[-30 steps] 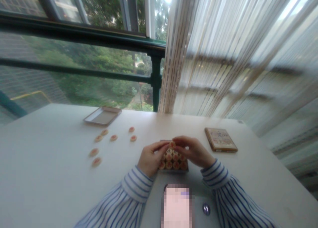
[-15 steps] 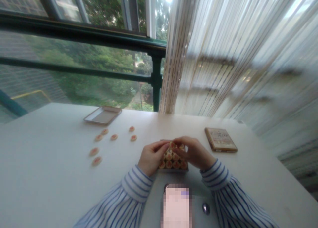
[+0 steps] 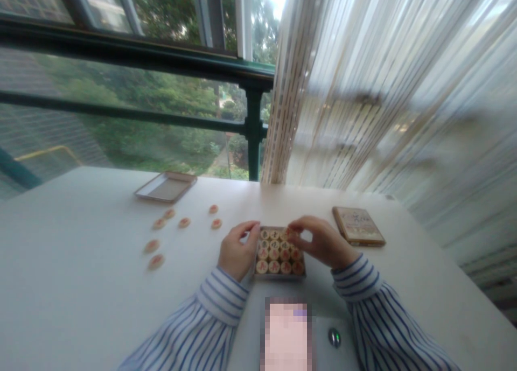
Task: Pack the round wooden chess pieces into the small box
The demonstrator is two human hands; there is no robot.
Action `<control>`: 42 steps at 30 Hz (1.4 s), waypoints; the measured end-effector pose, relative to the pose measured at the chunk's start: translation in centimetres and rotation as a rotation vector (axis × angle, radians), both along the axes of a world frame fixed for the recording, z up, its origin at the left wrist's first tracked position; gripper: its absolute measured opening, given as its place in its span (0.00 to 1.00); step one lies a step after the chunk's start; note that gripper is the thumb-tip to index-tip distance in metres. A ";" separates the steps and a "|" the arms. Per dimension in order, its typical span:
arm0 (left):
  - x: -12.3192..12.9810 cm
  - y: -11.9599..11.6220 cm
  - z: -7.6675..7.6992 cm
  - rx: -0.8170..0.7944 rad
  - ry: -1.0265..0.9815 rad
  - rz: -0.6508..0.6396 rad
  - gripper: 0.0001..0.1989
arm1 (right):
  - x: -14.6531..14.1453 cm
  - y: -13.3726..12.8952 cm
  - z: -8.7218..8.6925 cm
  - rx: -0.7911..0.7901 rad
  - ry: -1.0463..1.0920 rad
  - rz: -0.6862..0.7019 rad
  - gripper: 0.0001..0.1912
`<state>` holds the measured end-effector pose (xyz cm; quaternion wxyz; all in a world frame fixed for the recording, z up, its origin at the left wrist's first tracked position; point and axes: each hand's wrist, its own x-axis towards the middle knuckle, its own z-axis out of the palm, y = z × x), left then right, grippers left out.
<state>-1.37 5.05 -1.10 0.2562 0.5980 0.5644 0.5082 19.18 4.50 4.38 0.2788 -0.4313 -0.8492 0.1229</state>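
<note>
A shallow square box (image 3: 279,277) stands on the table before me, with rows of round xiangqi pieces (image 3: 274,254) in it, marked with red or dark characters. At its left wall, my left hand (image 3: 239,251) is closed, thumb and forefinger on the upper left edge. Over the back right of the box, my right hand (image 3: 321,242) pinches a red-marked xiangqi piece (image 3: 288,232), partly hidden by the fingertips. Whether that piece touches the ones beneath, I cannot tell. The right hand covers the box's back right corner.
Several loose red-marked pieces (image 3: 184,222) lie to the left on the white table (image 3: 81,285). Behind them is a shallow tray-like lid (image 3: 172,189). A flat printed box (image 3: 358,226) lies at right. A blurred-out phone-like shape (image 3: 286,338) is nearest me.
My hands have moved apart: the left slid left to the box's edge, the right shifted slightly right. More of the pieces in the box now show.
</note>
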 end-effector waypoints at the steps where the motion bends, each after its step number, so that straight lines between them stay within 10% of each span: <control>1: -0.1 0.1 -0.2 -0.014 0.010 -0.002 0.17 | 0.2 0.1 -0.1 -0.008 -0.006 -0.003 0.11; 42: -0.5 0.8 -2.0 -0.132 0.192 -0.063 0.19 | 2.3 1.6 -1.9 -0.257 -0.202 0.009 0.14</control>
